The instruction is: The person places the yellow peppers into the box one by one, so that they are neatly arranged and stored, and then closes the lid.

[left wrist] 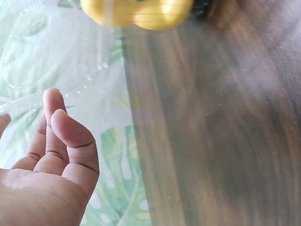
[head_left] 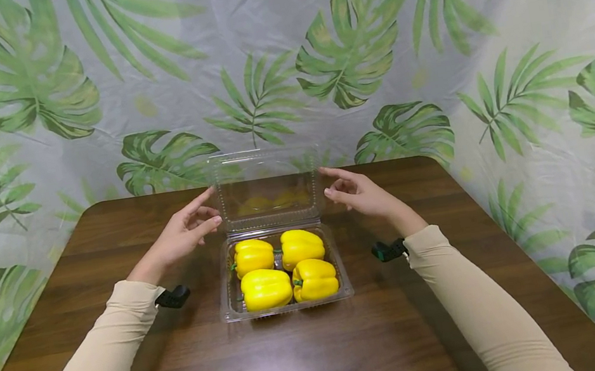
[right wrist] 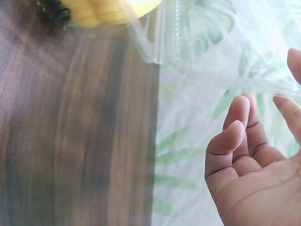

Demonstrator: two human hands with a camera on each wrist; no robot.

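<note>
A clear plastic clamshell box (head_left: 342,268) sits on the table with its lid (head_left: 265,180) raised upright at the back. Several yellow bell peppers (head_left: 267,289) lie in its base, in two rows. My left hand (head_left: 181,231) is at the lid's left side, index fingertip right at the edge and the other fingers loosely bent. On the opposite side my right hand (head_left: 362,194) mirrors it, its index fingertip by the lid's right edge. Both wrist views show relaxed fingers close to the clear lid (left wrist: 91,52), with nothing gripped in either palm.
The brown wooden table (head_left: 312,363) has rounded far corners. Behind it hangs a pale cloth (head_left: 264,36) printed with green leaves. Dark wrist devices (head_left: 172,297) are on both sleeves, either side of the box.
</note>
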